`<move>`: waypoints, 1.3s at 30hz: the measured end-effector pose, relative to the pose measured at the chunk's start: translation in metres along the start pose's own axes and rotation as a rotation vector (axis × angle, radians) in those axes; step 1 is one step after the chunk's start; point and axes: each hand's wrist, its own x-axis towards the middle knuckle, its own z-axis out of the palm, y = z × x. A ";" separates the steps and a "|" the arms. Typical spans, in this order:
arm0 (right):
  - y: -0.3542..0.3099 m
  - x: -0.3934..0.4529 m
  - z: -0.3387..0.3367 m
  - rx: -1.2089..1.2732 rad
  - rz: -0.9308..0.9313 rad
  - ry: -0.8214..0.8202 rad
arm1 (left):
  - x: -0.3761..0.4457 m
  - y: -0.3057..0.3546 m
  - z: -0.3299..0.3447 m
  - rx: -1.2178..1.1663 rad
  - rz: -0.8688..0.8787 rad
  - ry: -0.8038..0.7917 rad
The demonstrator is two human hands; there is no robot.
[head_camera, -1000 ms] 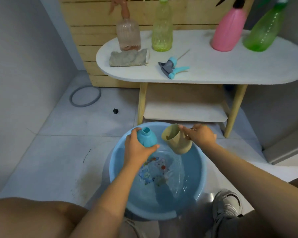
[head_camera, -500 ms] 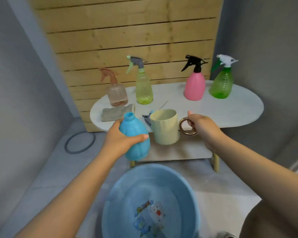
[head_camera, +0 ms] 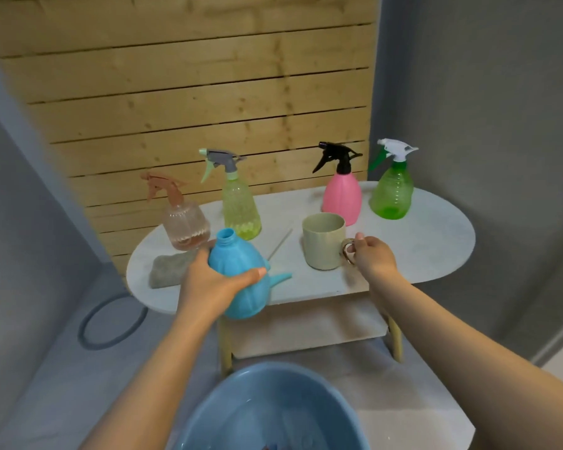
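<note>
My left hand [head_camera: 213, 285] grips a blue bottle [head_camera: 238, 274] with an open neck and no spray head, holding it upright over the front edge of the white oval table [head_camera: 436, 245]. My right hand [head_camera: 372, 256] pinches the gold ring handle of a beige cup [head_camera: 324, 240], which stands upright on the table. A blue spray head [head_camera: 278, 277] lies on the table just behind the bottle, mostly hidden by it.
Spray bottles stand along the table's back: peach [head_camera: 184, 222], yellow-green [head_camera: 239, 204], pink [head_camera: 342, 194] and green [head_camera: 392, 190]. A grey cloth [head_camera: 168, 267] lies at the left end. A blue basin [head_camera: 264, 414] with water sits on the floor below. A grey ring [head_camera: 111, 323] lies on the floor at left.
Both hands rose from the basin to the table. The cup went from tilted over the basin to upright on the tabletop. The blue bottle was lifted to table height.
</note>
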 end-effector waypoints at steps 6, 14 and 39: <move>-0.001 0.001 0.012 -0.303 -0.127 0.164 | 0.013 -0.007 0.002 -0.015 0.010 0.041; -0.023 -0.028 0.061 -0.370 -0.738 -0.183 | 0.028 -0.017 -0.001 -0.023 -0.014 0.067; -0.114 -0.042 0.059 0.405 -0.477 -0.115 | 0.055 -0.036 0.001 -0.044 -0.009 0.023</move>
